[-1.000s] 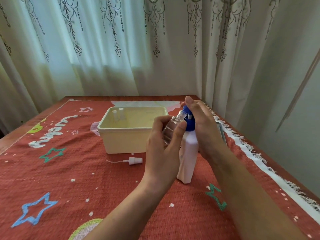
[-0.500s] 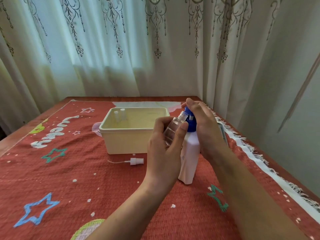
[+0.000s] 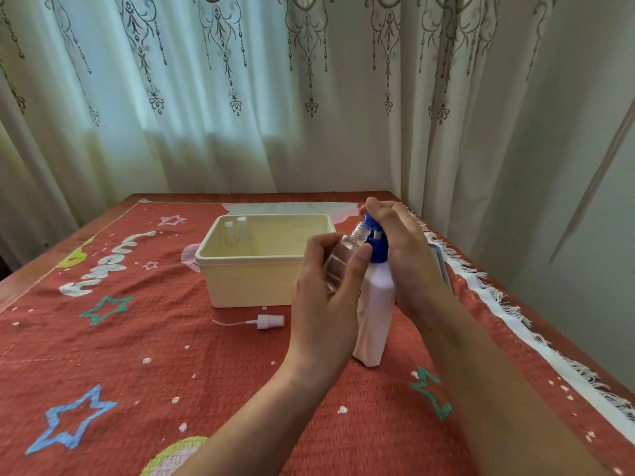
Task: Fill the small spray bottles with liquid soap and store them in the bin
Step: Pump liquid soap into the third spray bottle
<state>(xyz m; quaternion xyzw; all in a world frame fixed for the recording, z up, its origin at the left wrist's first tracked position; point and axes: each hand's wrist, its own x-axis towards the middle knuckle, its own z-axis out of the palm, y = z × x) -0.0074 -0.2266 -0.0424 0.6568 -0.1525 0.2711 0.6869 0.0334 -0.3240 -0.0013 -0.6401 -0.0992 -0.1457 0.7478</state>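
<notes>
Head view: unchanged over the past second, the left hand (image 3: 326,304) grips the small clear plastic spray bottle (image 3: 343,259), neck tilted against the blue pump (image 3: 377,247) of the tall white soap bottle (image 3: 376,321) near the right edge of the red-clothed table (image 3: 137,355), the right hand (image 3: 405,249) curled over that pump, so filling apparently continues, with the loose white spray cap (image 3: 271,321) unfitted before the cream plastic bin (image 3: 254,283).

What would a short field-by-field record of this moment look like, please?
left hand: holds a clear small spray bottle, uncapped and tilted, mouth at the pump spout
right hand: fingers curled over the blue pump head
soap bottle: white, upright on the red tablecloth
bin: cream, open, behind the hands; two white spray tops show inside, far left
loose spray head: white, with dip tube, lying on the cloth in front of the bin
</notes>
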